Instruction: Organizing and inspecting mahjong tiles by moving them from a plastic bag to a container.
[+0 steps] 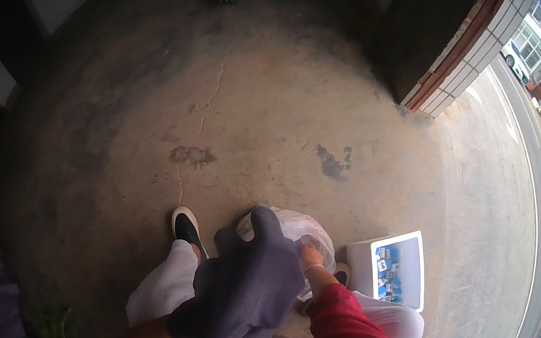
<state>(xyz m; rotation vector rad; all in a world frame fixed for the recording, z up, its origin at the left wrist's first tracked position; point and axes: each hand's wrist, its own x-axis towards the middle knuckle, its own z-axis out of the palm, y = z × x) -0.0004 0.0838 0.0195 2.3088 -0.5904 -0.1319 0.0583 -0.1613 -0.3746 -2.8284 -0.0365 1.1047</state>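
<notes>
Plastic bag (304,227): likely slippery — I'd gather its rim.
Right grip (314,255): lower centre, at bag; closure unclear.
Left grip: behind cloth (241,288), can't tell.

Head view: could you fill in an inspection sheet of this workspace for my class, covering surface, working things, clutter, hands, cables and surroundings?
Surface: brown floor with a thin crack and dark stains.
Working things: dark grey cloth over the left forearm; whitish plastic bag on the floor between the shoes.
Clutter: open white box on the right, holding small blue and white packs.
Hands: left hand hidden by the cloth; right hand at the bag, its grip unclear.
Cables: nothing seen.
Surroundings: tiled pillar; road and white car outside on the right.
</notes>
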